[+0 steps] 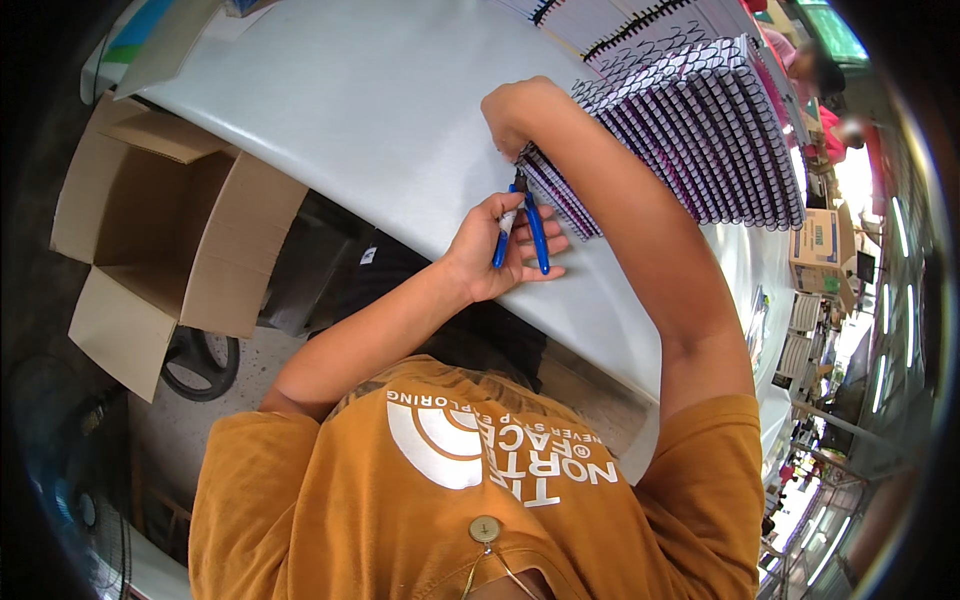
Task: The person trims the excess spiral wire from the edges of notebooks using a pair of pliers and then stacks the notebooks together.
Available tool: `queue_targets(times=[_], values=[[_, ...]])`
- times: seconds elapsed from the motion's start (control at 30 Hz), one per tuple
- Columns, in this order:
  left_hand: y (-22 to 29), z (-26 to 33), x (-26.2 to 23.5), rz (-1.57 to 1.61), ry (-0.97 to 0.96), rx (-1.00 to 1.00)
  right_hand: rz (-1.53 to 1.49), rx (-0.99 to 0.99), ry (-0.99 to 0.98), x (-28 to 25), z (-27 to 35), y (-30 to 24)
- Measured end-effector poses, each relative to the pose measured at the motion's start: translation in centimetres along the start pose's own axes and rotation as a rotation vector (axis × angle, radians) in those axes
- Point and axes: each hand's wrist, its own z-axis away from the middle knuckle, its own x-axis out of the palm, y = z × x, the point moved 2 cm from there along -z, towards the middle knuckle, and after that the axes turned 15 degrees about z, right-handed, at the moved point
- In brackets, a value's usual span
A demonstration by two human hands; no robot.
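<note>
At a pale grey work table (380,110) in a crowded workshop, a person in an orange T-shirt (420,500) bends over one stack of spiral-bound notebooks (690,130), both bare arms reaching up across the tabletop. The left hand (500,255) is closed around the two blue handles of a single pair of pliers (527,225), fingers wrapped over one handle and the thumb lying against the other, so that the handles stand only slightly apart; the tool's dark nose points up and away from the palm and meets the wire binding at the near corner of the stack. Just above that grip, the right hand (515,110) presses down on the same corner of the stack, its fingers curled against the coils; whether they pinch a wire or merely steady the notebooks cannot be told. The notebooks, too many to count, lie fanned with their dark purple edges and looped wire spines facing up, stretching away from the pliers to the right. Beyond them, farther from the grip, lie more spiral-bound pads (620,25) with black coils. Well to the left of the left hand, below the table's edge, one open cardboard box (160,230) stands with its flaps spread, a dark wheel (200,365) beside it on the concrete floor. Far to the right, printed cartons (822,245) and other people fill the bright room.
</note>
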Motion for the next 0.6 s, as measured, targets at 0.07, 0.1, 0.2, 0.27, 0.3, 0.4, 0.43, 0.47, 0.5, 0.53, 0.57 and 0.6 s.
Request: queue_targets(times=[0.07, 0.1, 0.2, 0.27, 0.3, 0.4, 0.43, 0.47, 0.5, 0.53, 0.57, 0.6], values=[[0.1, -0.2, 0.1, -0.022, 0.010, -0.005, -0.012, 0.016, 0.004, 0.4, -1.1, -0.3], [0.3, -0.3, 0.1, -0.032, 0.016, -0.005, -0.018, 0.021, 0.008, 0.4, -1.3, -0.4], [0.9, -0.9, 0.1, -0.092, 0.040, -0.026, -0.048, -0.002, 0.016, 0.4, -1.5, -0.1], [2.2, -2.8, -3.0, 0.092, -0.400, -0.253, -0.064, -0.004, 0.027, -0.1, -1.2, -0.2], [2.5, -2.2, -2.3, 0.183, -0.620, -0.375, -0.078, 0.002, 0.026, 0.1, -1.2, 0.0], [1.6, 0.2, -0.5, -0.276, -0.112, -0.091, -0.134, -0.014, -0.025, 0.5, -2.1, 0.6], [1.6, 1.1, 0.4, -0.465, 0.109, 0.024, -0.142, -0.047, -0.023, 0.6, -2.3, 0.8], [1.7, 0.8, 0.5, -0.441, 0.070, -0.003, -0.150, -0.080, -0.022, 0.6, -2.6, 1.0], [1.8, 0.5, 0.6, -0.414, 0.036, -0.021, -0.155, -0.121, -0.016, 0.5, -2.5, 0.9], [1.9, 0.3, 0.7, -0.386, 0.002, -0.041, -0.163, -0.147, -0.031, 0.4, -2.3, 0.9], [2.1, 0.1, 0.8, -0.402, 0.009, -0.023, -0.171, -0.171, -0.046, 0.2, -2.2, 1.1], [2.3, -0.1, 0.9, -0.417, 0.017, -0.003, -0.177, -0.198, -0.061, 0.1, -2.2, 1.0]])
